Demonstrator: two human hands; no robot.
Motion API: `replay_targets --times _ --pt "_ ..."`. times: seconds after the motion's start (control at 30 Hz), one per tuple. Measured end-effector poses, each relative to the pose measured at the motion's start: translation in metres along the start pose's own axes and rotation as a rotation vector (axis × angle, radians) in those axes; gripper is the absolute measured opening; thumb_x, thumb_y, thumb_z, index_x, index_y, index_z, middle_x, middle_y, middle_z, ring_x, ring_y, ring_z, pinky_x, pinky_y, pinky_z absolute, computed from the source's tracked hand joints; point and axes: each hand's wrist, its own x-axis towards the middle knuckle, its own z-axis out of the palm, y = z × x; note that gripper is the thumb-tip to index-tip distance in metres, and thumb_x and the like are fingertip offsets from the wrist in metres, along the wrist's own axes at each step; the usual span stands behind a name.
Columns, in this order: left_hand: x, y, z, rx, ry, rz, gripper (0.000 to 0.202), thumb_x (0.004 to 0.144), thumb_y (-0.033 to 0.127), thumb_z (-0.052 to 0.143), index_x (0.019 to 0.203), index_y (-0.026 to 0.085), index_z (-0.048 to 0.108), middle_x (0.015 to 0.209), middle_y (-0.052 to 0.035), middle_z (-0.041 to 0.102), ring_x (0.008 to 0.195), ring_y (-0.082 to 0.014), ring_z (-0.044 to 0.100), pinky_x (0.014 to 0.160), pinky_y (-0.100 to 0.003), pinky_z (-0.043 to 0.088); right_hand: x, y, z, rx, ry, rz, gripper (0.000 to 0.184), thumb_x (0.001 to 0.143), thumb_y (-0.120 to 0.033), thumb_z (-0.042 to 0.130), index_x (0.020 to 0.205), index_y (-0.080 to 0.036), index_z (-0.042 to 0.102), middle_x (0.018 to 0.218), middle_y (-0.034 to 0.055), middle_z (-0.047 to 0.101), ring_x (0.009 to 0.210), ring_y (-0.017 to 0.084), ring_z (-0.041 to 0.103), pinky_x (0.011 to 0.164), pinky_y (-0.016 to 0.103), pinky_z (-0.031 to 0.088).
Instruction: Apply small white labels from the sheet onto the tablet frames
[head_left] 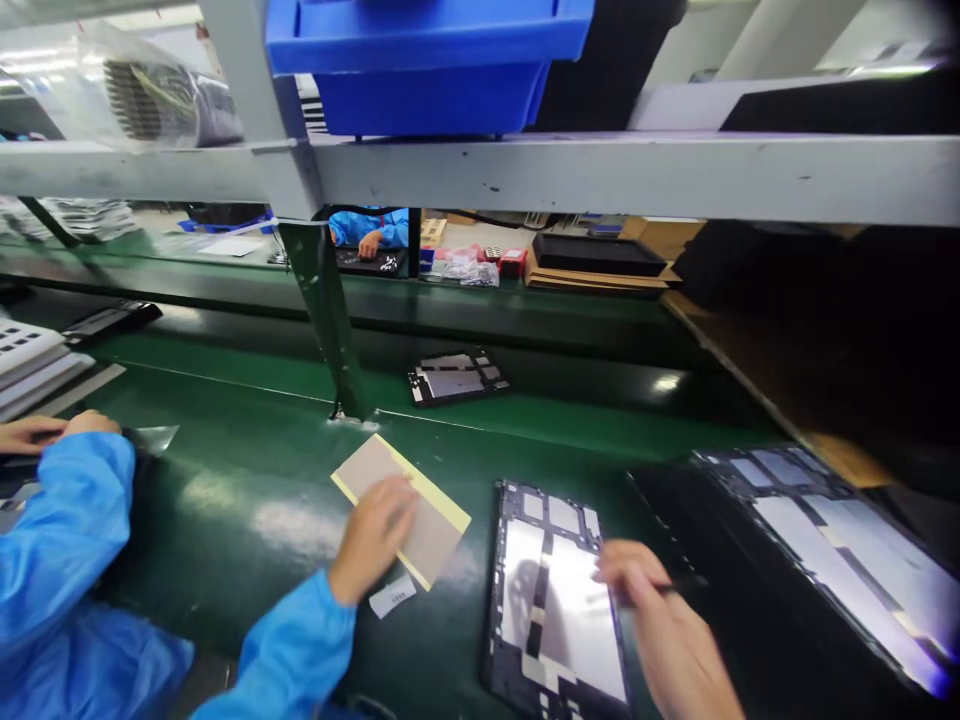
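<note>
My left hand [379, 535] lies over a beige sheet with yellow edges [442, 540], its fingers bent and bunched against it. A small white label [392, 596] with print on it lies just below the sheet. To the right, an opened tablet-like device frame [581, 590] with silvery panels and a dark strip lies on the green bench. Over its right edge is my right hand [660, 610], closed around a thin black pen-like tool [684, 584]; its tip is blurred.
Another device frame [459, 377] lies further back, and a bigger-looking one [840, 550] sits at right on dark material. A co-worker's blue sleeve [75, 510] is at left. The shelf beam [600, 180] and its post [322, 310] stand ahead, with a blue bin [427, 95] above.
</note>
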Motion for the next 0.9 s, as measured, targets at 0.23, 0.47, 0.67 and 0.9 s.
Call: replay_targets --times 0.23,0.47,0.67,0.9 --pt "0.041 -0.059 0.001 0.367 -0.053 -0.104 0.064 0.085 0.038 0.068 0.142 0.014 0.052 0.156 -0.0165 0.043 0.146 -0.0344 0.037 0.121 -0.057 0.024 0.113 -0.065 0.157 0.664 -0.511 0.318 0.047 0.079 -0.062 0.073 0.076 -0.018 0.059 0.076 0.0056 0.069 0.064 0.016 0.07 0.062 0.027 0.059" --pt "0.022 -0.041 0.017 0.495 0.058 -0.132 0.055 0.086 0.04 0.069 0.135 0.019 0.058 0.147 -0.0166 0.053 0.137 -0.0369 0.046 0.116 -0.068 0.024 0.139 -0.038 0.217 0.657 -0.563 0.33 0.045 0.061 -0.038 0.091 0.082 -0.019 0.056 0.064 -0.0022 0.068 0.06 0.015 0.072 0.06 0.025 0.061" --pt "0.019 -0.036 0.018 0.493 0.098 -0.148 0.052 0.086 0.043 0.069 0.132 0.02 0.06 0.144 -0.0164 0.055 0.133 -0.0378 0.047 0.114 -0.066 0.027 0.137 -0.035 0.221 0.648 -0.602 0.271 0.054 0.055 -0.046 0.091 0.083 -0.021 0.052 0.062 -0.0049 0.067 0.059 0.017 0.071 0.057 0.027 0.059" --pt "0.019 -0.037 0.017 0.48 0.099 -0.133 0.053 0.084 0.043 0.07 0.13 0.02 0.061 0.142 -0.0156 0.056 0.132 -0.0368 0.048 0.116 -0.062 0.027 0.134 -0.033 0.221 0.622 -0.601 0.246 0.055 0.055 -0.046 0.091 0.083 -0.022 0.051 0.063 -0.0069 0.062 0.059 0.017 0.07 0.057 0.028 0.058"
